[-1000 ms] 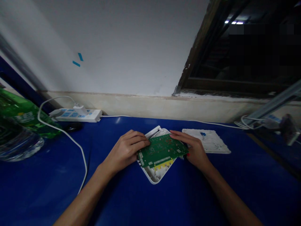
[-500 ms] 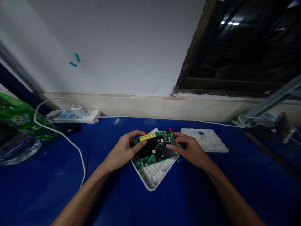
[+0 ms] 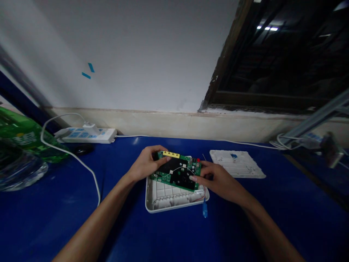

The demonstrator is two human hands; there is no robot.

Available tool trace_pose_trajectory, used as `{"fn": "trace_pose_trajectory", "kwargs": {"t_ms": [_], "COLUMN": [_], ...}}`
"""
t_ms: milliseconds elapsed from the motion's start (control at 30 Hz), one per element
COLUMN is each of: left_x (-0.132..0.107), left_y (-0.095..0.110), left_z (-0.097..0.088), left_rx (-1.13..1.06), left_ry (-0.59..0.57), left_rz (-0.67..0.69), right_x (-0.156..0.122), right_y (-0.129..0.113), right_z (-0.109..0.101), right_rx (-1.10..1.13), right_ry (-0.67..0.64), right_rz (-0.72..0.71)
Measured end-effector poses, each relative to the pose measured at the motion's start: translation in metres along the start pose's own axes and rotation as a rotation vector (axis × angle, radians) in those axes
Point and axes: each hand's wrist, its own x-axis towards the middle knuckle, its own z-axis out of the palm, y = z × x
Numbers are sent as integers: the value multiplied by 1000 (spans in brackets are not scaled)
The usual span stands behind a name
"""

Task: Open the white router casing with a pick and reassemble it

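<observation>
A green circuit board [image 3: 177, 171] with yellow ports along its far edge and a thin white wire across it is held over an open white plastic case half [image 3: 169, 198] on the blue table. My left hand [image 3: 144, 165] grips the board's left end, fingers curled round it. My right hand [image 3: 215, 178] grips the right end, thumb on top. A thin cable with a blue connector [image 3: 204, 210] hangs from the board's right side onto the table.
A second white case half [image 3: 237, 164] lies to the right. A white power strip [image 3: 87, 134] with a white cable [image 3: 92, 174] sits back left by the wall. Green and clear bottles [image 3: 19, 149] stand at far left. More cables and a metal bar [image 3: 313, 125] lie at right.
The board was flipped from its plain green side to its component side. The white case half has turned from a diagonal to square with the table edge, and the blue connector now shows.
</observation>
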Motion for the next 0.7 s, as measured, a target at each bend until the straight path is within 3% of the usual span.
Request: {"fn": "trace_pose_trajectory", "kwargs": {"t_ms": [200, 333, 567, 700], "left_x": [-12, -22, -42, -39], "left_y": [20, 28, 9, 1], "left_z": [-11, -12, 11, 11], "left_rx": [-108, -191, -289, -225], "left_ry": [20, 61, 21, 56], "left_rz": [-23, -115, -215, -183], "right_x": [-2, -3, -5, -6], "right_y": [2, 3, 9, 6], "right_z": [1, -3, -12, -13], "right_rx": [-22, 69, 168, 187], "right_ry": [41, 33, -7, -59], "right_rz": [17, 13, 3, 40]}}
